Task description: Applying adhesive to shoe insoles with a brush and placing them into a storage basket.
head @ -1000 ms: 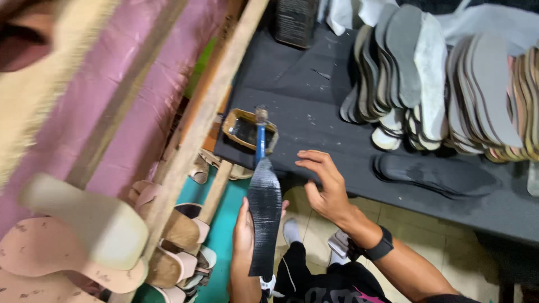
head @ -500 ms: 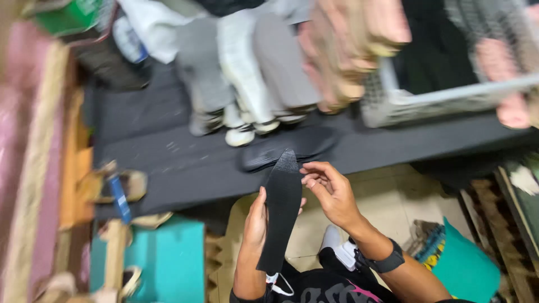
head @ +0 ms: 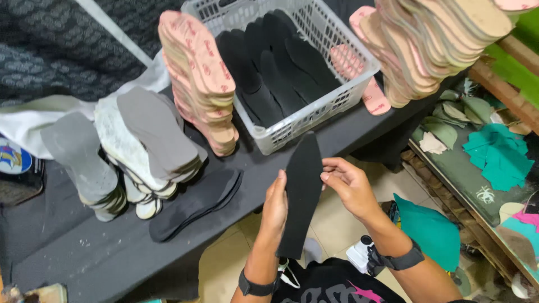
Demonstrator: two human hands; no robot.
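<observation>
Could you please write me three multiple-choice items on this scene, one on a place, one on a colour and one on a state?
1. Where does the white basket stand?
A. On the dark table
B. On the floor
C. On the person's lap

2. What colour is the sole held in the hands?
A. Pink
B. Black
C. Green

3. How is that sole held?
A. Lying flat on the table
B. Between the left hand and the right hand, clear of the table
C. Dropped into the basket

Answers:
1. A, since the basket sits on the table between the pink stack and another stack.
2. B, since it is plain black along its whole length.
3. B, since the left palm backs one edge, the right fingers touch the other, and its tip is raised in front of the basket.
</observation>
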